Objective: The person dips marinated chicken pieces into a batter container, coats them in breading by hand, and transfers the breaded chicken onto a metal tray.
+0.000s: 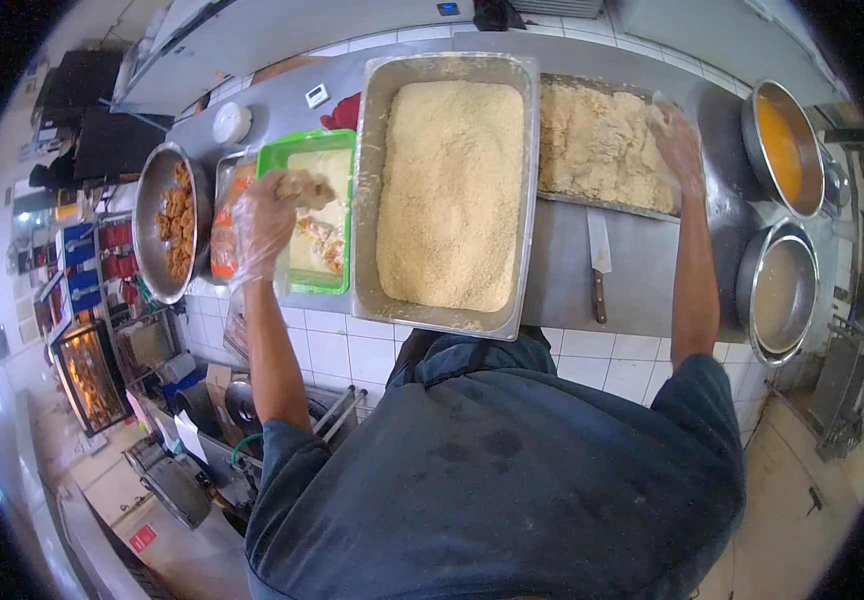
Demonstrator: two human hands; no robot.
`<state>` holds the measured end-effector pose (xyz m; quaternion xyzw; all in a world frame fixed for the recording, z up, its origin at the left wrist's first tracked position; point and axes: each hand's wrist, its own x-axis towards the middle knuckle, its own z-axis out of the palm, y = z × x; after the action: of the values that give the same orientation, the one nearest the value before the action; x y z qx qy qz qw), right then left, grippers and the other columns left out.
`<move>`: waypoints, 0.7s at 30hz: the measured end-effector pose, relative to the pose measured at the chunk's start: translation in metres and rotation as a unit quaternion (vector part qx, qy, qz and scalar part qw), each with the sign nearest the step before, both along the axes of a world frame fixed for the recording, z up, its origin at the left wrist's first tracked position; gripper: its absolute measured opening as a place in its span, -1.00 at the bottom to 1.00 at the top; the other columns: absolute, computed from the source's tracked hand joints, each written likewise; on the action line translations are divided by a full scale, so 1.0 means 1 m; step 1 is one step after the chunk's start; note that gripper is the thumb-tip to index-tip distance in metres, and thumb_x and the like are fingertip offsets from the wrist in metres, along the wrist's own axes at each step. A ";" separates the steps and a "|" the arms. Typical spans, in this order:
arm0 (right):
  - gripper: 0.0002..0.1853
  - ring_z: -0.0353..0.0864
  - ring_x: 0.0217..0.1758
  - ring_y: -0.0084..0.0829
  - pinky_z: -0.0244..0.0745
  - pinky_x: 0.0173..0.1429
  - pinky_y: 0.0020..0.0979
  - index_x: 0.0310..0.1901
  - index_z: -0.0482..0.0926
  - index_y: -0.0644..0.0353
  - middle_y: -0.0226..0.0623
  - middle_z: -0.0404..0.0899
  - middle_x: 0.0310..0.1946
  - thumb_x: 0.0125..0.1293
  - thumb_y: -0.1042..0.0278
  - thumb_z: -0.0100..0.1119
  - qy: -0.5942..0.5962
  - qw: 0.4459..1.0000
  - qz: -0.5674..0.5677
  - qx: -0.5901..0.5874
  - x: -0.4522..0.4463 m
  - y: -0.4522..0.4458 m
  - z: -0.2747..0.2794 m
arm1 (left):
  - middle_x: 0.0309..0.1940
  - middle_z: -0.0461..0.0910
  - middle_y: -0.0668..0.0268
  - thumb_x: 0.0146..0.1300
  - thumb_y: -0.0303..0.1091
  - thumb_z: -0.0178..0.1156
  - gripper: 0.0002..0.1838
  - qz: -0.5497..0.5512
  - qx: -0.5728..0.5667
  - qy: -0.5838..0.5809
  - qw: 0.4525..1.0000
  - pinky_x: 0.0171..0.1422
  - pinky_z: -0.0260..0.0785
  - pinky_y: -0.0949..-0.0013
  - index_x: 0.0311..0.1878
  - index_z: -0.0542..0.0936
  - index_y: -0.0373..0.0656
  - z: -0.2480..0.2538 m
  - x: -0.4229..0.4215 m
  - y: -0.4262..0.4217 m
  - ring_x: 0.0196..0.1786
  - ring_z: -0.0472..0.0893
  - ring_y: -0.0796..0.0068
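Observation:
My left hand (265, 218), in a clear plastic glove, is closed on a pale, coated piece of meat (304, 188). It holds the piece above a green tub (352, 230) of creamy white liquid with wet pieces in it. My right hand (678, 145), also gloved, lies with fingers stretched at the right end of a metal tray (617, 208) of flour-coated pieces (597, 140). Its fingertips are partly blurred by the glove. Between my hands stands a deep metal pan (364, 180) of pale breading crumbs (452, 200).
A knife (600, 255) lies on the steel table (562, 260) in front of the tray. Bowls of orange liquid (782, 150) and beige liquid (784, 290) stand at right. Far left, a metal bowl (152, 275) holds browned fried pieces (179, 225), beside a container of orange pieces (224, 240).

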<state>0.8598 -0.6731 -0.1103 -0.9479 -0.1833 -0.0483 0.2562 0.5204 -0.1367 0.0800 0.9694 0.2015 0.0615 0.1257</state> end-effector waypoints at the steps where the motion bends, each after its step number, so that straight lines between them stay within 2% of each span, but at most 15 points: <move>1: -0.43 0.64 0.14 -0.10 0.51 0.28 -0.17 0.33 0.48 0.12 -0.07 0.59 0.20 0.37 0.05 0.26 0.042 0.998 0.008 0.041 -0.029 0.017 0.030 | -0.26 0.72 0.04 0.21 -0.35 0.29 -0.76 -0.031 0.010 -0.023 0.999 -0.09 0.53 0.10 -0.05 0.70 -0.11 0.001 0.005 -0.004 -0.19 0.71 0.01; 4: -0.51 0.64 0.16 -0.20 0.54 0.24 -0.24 0.30 0.51 0.17 -0.09 0.59 0.19 0.39 0.19 0.29 0.168 0.961 0.033 0.216 -0.105 0.057 0.068 | -0.28 0.73 0.09 0.23 -0.39 0.29 -0.80 -0.083 -0.021 -0.066 0.994 -0.09 0.55 0.13 -0.07 0.71 -0.08 -0.005 0.025 -0.019 -0.22 0.72 0.10; 7: -0.57 0.65 0.13 -0.27 0.58 0.20 -0.30 0.25 0.54 0.20 -0.13 0.63 0.13 0.39 0.31 0.30 0.215 0.948 0.048 0.230 -0.154 0.078 0.073 | -0.31 0.74 0.17 0.25 -0.40 0.31 -0.84 -0.113 -0.033 -0.043 0.992 -0.12 0.58 0.19 -0.11 0.73 -0.05 0.006 0.052 -0.052 -0.27 0.72 0.25; 9: -0.59 0.67 0.12 -0.27 0.59 0.18 -0.31 0.22 0.56 0.23 -0.13 0.65 0.10 0.38 0.36 0.32 0.218 0.938 0.065 0.260 -0.179 0.086 0.070 | -0.39 0.72 0.20 0.28 -0.38 0.30 -0.90 -0.158 -0.090 -0.029 0.983 -0.15 0.59 0.21 -0.16 0.73 -0.06 0.008 0.069 -0.070 -0.31 0.70 0.32; 11: -0.61 0.68 0.11 -0.27 0.59 0.18 -0.30 0.20 0.57 0.25 -0.13 0.67 0.08 0.37 0.36 0.32 0.214 0.943 0.062 0.248 -0.208 0.094 0.079 | -0.43 0.68 0.19 0.28 -0.50 0.20 -0.87 -0.229 -0.152 -0.061 0.960 -0.19 0.59 0.16 -0.24 0.72 -0.07 -0.044 0.088 -0.060 -0.35 0.68 0.26; 13: -0.61 0.68 0.10 -0.27 0.59 0.19 -0.29 0.20 0.57 0.26 -0.14 0.67 0.06 0.39 0.34 0.30 0.197 0.960 0.046 0.193 -0.234 0.107 0.101 | -0.41 0.67 0.14 0.28 -0.55 0.07 -0.80 -0.292 -0.084 -0.157 0.940 -0.21 0.58 0.13 -0.19 0.67 -0.10 -0.097 0.091 -0.067 -0.35 0.67 0.16; 15: -0.61 0.67 0.10 -0.29 0.57 0.20 -0.29 0.20 0.57 0.25 -0.14 0.68 0.05 0.39 0.33 0.29 0.183 0.967 0.024 0.177 -0.258 0.122 0.118 | -0.34 0.68 0.03 0.26 -0.51 0.02 -0.74 -0.323 -0.010 -0.073 0.944 -0.18 0.56 0.05 -0.04 0.61 -0.18 -0.139 0.064 -0.084 -0.32 0.67 0.06; 17: -0.60 0.67 0.10 -0.30 0.55 0.21 -0.30 0.21 0.57 0.25 -0.14 0.68 0.04 0.39 0.32 0.28 0.190 0.963 -0.005 0.189 -0.281 0.144 0.121 | -0.29 0.68 -0.04 0.34 -0.36 0.03 -0.68 -0.357 -0.077 -0.040 0.930 -0.11 0.54 0.01 0.09 0.54 -0.27 -0.186 0.032 -0.100 -0.26 0.68 0.01; 19: -0.59 0.66 0.09 -0.31 0.52 0.22 -0.32 0.22 0.57 0.25 -0.13 0.68 0.03 0.40 0.30 0.28 0.218 0.948 -0.052 0.228 -0.306 0.169 0.115 | -0.24 0.70 -0.01 0.25 -0.34 0.25 -0.73 -0.339 -0.155 -0.035 0.927 0.00 0.56 0.08 -0.04 0.66 -0.28 -0.154 -0.014 -0.093 -0.17 0.70 0.00; 21: -0.58 0.63 0.12 -0.32 0.49 0.25 -0.32 0.22 0.57 0.26 -0.12 0.67 0.04 0.41 0.26 0.26 0.248 0.947 -0.049 0.200 -0.325 0.207 0.110 | -0.24 0.71 -0.01 0.25 -0.33 0.29 -0.72 -0.281 -0.233 -0.077 0.928 0.00 0.56 0.07 -0.04 0.66 -0.29 -0.132 -0.048 -0.057 -0.16 0.70 -0.01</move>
<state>0.5349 -0.4664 0.0002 -0.8671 -0.0537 0.1406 0.4748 0.4723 -0.1940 -0.0516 0.9222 -0.0803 0.0497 0.3750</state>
